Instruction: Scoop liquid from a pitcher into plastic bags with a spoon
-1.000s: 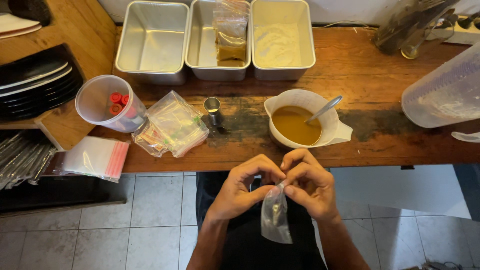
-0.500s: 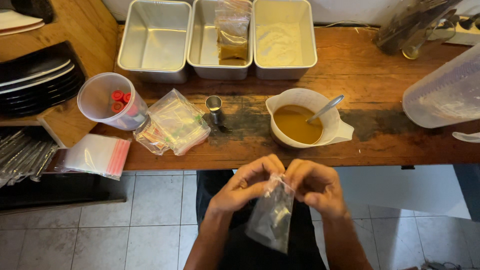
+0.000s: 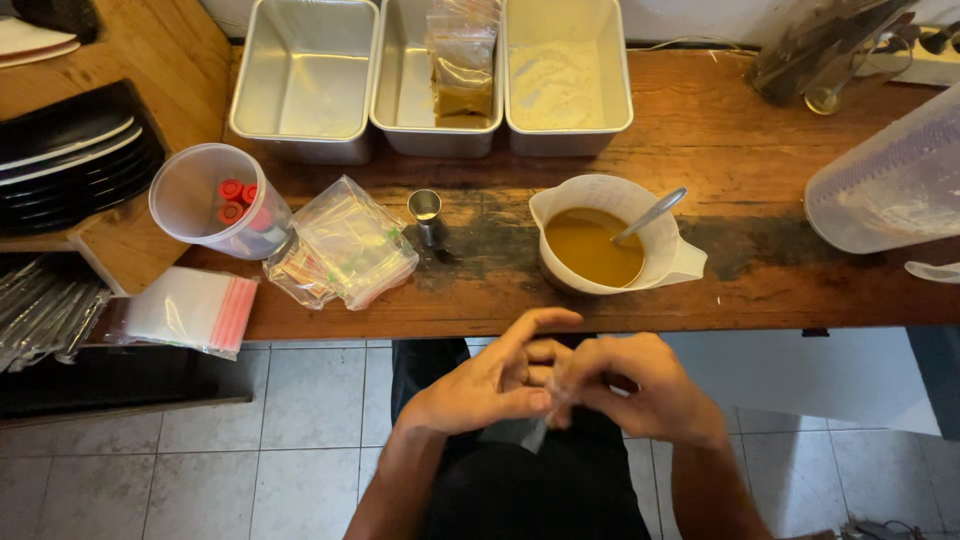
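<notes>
Both hands, left hand [image 3: 490, 385] and right hand [image 3: 640, 395], pinch the small plastic bag [image 3: 520, 432] together; slack fingers could drop it onto the floor [image 3: 300, 440].

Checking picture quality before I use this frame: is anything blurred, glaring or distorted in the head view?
Head view: evenly lit and mostly sharp on the wooden table; the left hand and right hand look slightly soft; the metal trays show mild sheen, no harsh glare; edges bend outward, wide-lens distortion.
</notes>
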